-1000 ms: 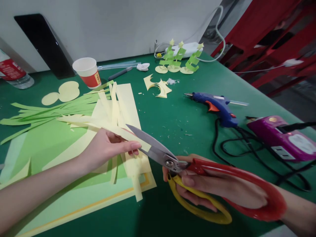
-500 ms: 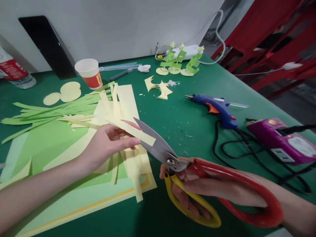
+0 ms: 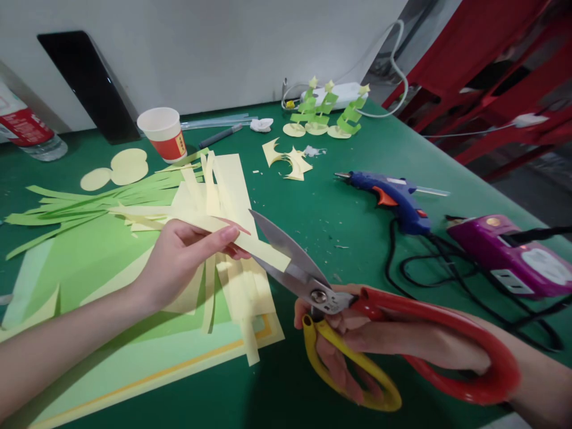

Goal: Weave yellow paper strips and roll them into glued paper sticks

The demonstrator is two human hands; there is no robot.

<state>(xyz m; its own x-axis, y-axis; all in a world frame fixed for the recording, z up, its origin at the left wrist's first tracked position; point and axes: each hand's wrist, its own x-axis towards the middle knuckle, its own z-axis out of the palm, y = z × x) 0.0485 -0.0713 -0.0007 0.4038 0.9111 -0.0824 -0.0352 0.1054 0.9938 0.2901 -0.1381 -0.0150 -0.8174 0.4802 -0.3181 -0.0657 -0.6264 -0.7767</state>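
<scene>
1. From the head camera, my only view, I see the person's left hand point(image 3: 185, 256) pinching a pale yellow paper strip point(image 3: 270, 257) between thumb and fingers, above a pile of cut paper.
2. The right hand point(image 3: 402, 341) is wrapped around the handles of a pair of scissors point(image 3: 308, 286), one handle red and one yellow. The handles are spread and the blades point toward the left hand.
3. The strip's free end overlaps the blades in my view; I cannot tell whether it lies between them or just in front.
4. Below the left hand I have loose yellow strips point(image 3: 211, 185) on stacked paper sheets point(image 3: 147, 357), with a fan of green strips point(image 3: 89, 205) at the left.
5. Farther back on the green table point(image 3: 397, 143) I see yellow paper discs point(image 3: 129, 167), a paper cup point(image 3: 161, 137), a dark pen-like tool point(image 3: 220, 136) and curved paper scraps point(image 3: 295, 164).
6. Three little green paper plants point(image 3: 319, 110) with star tops stand near the wall, in front of a white power strip point(image 3: 346, 93).
7. On my right, a blue glue gun point(image 3: 409, 205) lies beside a purple socket box point(image 3: 513, 256).
</scene>
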